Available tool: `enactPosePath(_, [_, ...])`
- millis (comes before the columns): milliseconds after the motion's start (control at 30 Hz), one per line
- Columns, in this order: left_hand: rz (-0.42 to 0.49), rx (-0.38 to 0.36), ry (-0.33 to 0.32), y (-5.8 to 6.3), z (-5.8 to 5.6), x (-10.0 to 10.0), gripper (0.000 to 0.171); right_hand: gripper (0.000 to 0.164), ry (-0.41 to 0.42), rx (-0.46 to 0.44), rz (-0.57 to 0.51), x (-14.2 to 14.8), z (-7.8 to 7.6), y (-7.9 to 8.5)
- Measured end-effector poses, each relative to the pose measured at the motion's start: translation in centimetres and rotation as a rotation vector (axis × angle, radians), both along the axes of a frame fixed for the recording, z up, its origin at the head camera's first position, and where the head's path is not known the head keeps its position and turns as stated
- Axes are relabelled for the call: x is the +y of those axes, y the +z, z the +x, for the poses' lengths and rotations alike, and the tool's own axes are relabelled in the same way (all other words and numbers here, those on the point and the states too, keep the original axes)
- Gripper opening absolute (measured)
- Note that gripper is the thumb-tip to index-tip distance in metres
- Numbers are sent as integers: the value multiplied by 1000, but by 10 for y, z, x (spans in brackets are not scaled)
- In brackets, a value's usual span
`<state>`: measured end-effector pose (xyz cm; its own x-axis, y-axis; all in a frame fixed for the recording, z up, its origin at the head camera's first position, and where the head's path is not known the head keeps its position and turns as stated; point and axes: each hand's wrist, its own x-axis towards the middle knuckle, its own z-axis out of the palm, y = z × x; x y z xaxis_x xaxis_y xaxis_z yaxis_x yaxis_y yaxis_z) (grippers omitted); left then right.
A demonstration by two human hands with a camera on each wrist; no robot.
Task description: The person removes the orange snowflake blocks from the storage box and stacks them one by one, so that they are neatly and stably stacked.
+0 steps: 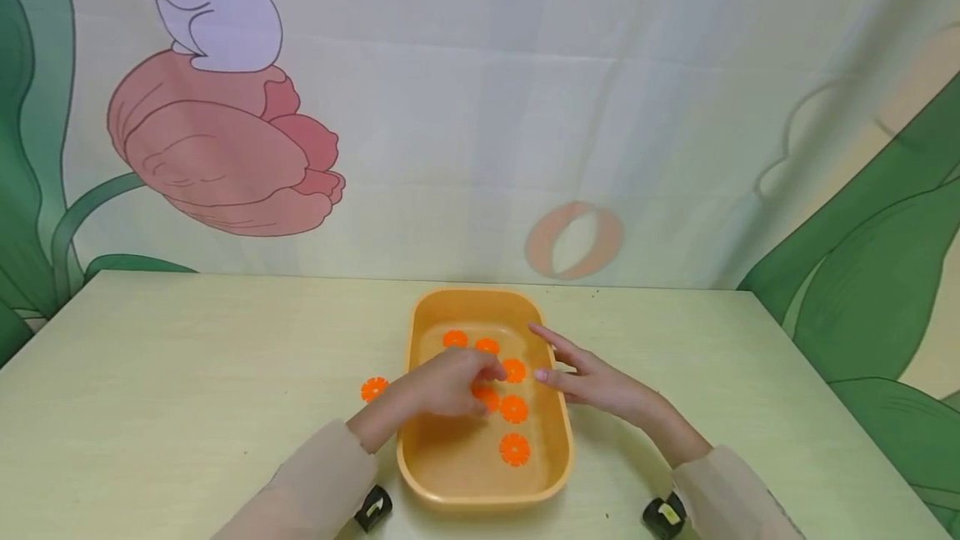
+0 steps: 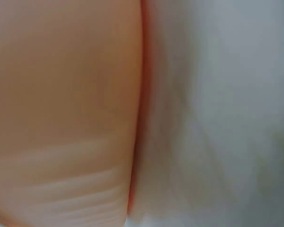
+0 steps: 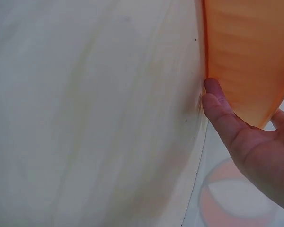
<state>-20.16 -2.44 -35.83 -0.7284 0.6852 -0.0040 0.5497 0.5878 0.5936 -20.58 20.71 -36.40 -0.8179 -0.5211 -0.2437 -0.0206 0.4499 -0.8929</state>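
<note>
One orange disc lies on the table just left of the yellow tray. Inside the tray, the left hand bends over another disc, whether pinching it I cannot tell, with five more discs nearby. The right hand, thumb and fingers apart, is at the tray's right rim.

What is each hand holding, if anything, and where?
The right hand holds the tray by its side rim. For the left hand, I can't tell.

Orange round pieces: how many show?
7 visible: six orange round pieces in the yellow plastic tray, one on the pale table left of it; the left hand may hide more.
</note>
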Motion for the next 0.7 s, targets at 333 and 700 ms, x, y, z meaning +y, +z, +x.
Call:
enactPosePath(333, [-80, -38, 10, -1, -3, 4, 31, 67, 10, 0, -8, -1, -1, -2])
enactPosePath(700, [-112, -54, 15, -8, -7, 7, 22, 67, 14, 3, -8, -1, -2, -3])
